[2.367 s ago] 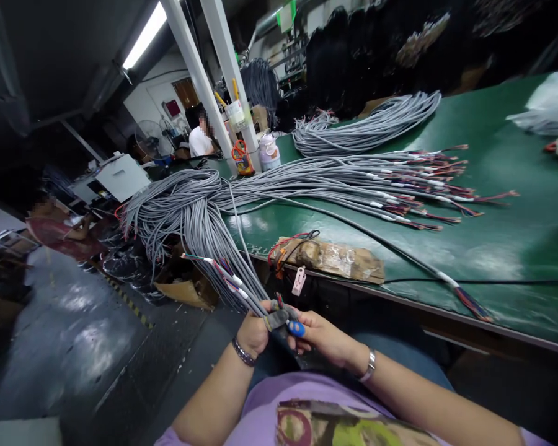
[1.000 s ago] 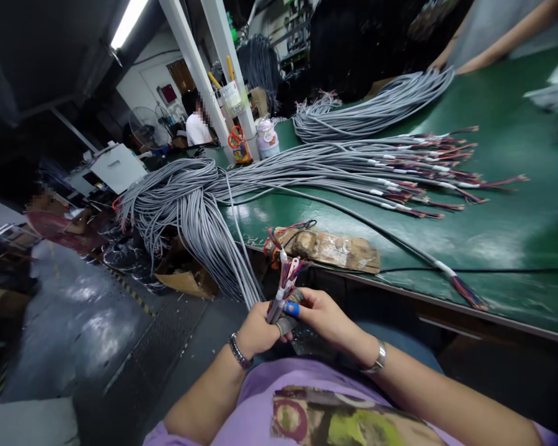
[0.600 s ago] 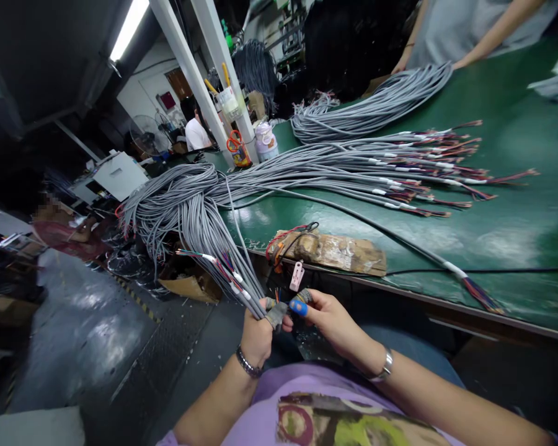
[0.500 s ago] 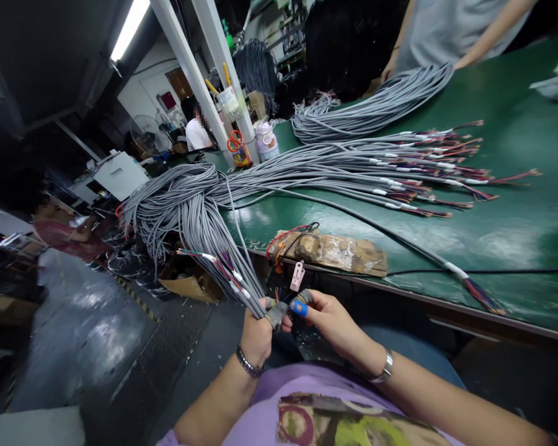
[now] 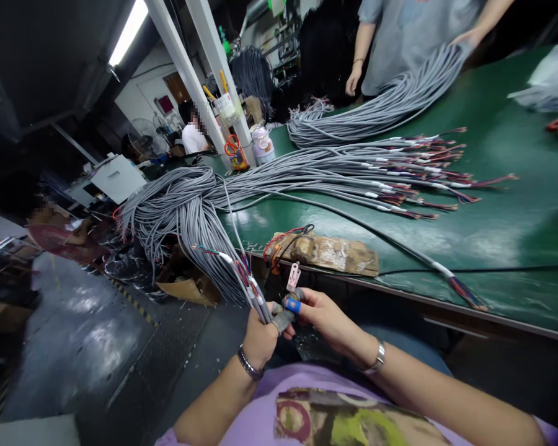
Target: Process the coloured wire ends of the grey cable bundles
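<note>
One left hand (image 5: 260,337), yours: closed round several cables (image 5: 255,297), off the near edge of the desk (image 5: 516,248). One right hand (image 5: 323,317): pinched, any catch indiscernible. Cables: likely light, springy; wire tips (image 5: 203,249) probably delicate, so grip the jackets (image 5: 263,311). Farther: one coil (image 5: 381,114).

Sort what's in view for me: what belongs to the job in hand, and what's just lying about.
Belongs to the job:
- grey cables, held in the left hand
- right hand, close beside it
- larger cable pile, likely

Just lying about, it seems:
- bottle
- plastic bag
- cardboard
</note>
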Motion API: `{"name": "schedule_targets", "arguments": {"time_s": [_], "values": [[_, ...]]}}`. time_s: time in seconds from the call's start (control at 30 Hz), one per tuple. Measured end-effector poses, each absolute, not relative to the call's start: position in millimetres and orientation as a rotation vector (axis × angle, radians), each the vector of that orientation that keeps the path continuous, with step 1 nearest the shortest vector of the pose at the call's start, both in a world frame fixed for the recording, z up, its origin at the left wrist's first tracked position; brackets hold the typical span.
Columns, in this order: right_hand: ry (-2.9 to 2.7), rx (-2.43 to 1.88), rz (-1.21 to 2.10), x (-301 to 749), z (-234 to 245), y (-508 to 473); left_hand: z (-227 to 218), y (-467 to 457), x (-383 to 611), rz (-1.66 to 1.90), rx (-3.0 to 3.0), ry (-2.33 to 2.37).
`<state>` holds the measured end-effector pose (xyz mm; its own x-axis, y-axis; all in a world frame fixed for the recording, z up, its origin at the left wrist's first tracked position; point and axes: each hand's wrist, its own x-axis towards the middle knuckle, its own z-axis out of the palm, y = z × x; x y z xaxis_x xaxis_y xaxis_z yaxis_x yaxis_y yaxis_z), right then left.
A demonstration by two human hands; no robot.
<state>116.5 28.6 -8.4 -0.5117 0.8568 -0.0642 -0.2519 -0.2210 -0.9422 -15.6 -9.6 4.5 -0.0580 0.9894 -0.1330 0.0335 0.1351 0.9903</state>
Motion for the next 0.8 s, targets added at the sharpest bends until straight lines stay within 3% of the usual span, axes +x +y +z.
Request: {"name": "schedule_targets", "arguments": {"time_s": [0.47,0.63,0.8], "values": [[-1.032,-0.868,1.714,110,-15,25,-3,-8,-18,1.226,1.105,1.378],[-1.006,-0.751,1.891,103,-15,21,1,-9,-18,1.043,1.192,1.359],[-0.721,-0.907,1.838,105,-21,29,-4,-11,-21,1.146,1.157,1.345]]}}
